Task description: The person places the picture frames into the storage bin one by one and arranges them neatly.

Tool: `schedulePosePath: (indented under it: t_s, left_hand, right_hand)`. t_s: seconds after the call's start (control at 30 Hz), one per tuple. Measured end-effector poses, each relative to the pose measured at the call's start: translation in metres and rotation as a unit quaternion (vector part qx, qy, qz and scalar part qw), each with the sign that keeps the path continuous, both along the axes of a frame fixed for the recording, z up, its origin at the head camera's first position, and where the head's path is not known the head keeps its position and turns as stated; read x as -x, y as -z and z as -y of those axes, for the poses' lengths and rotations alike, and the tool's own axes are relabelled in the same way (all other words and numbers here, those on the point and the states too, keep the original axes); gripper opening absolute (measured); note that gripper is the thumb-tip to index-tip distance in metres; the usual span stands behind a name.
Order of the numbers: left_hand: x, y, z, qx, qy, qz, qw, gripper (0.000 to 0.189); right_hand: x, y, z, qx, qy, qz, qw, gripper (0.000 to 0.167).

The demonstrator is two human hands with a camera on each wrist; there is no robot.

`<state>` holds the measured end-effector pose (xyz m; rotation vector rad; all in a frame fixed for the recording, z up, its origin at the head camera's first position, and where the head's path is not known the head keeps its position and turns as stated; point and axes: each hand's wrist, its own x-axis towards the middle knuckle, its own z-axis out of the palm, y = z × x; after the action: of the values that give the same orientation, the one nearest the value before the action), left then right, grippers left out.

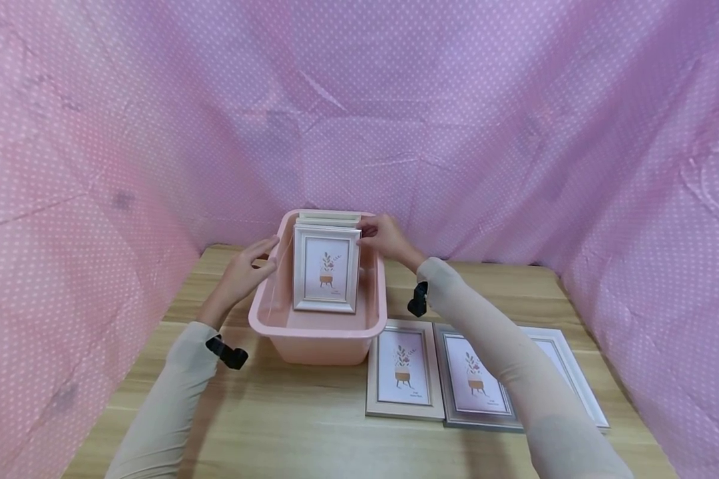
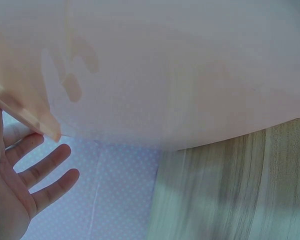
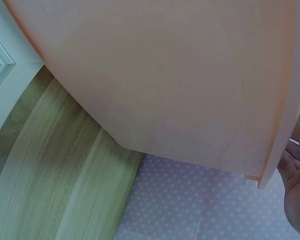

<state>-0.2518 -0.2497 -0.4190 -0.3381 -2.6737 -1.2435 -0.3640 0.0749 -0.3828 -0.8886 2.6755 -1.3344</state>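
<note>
A pink plastic bin (image 1: 317, 349) stands on the wooden table. Inside it several picture frames lean upright toward the back; the front one, a white picture frame (image 1: 296, 286), shows a potted-plant print. At the upper right corner of these frames, my right hand (image 1: 386, 237) pinches a picture frame between thumb and fingers. From the right wrist view, that hand (image 3: 296, 175) is partly hidden behind the bin's rim. My left hand (image 1: 245, 269) rests at the bin's left rim; the left wrist view shows its fingers (image 2: 47, 167) spread and fairly straight, with some at the rim's underside.
To the right of the bin lie a beige picture frame (image 1: 404, 409), a grey picture frame (image 1: 476, 419) and a white picture frame (image 1: 575, 376), side by side, partly under my right forearm. Pink dotted cloth (image 1: 359, 159) hangs around the table (image 1: 275, 426).
</note>
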Motion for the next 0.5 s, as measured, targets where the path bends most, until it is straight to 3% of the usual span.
schedulePosePath:
  t_s: [0.5]
  left_hand:
    - [0.0020, 0.0014, -0.0001, 0.002, -0.003, -0.009, 0.9999, 0.053]
  right_hand:
    - [0.0003, 0.0010, -0.0020, 0.006, 0.000, -0.004, 1.0000, 0.035]
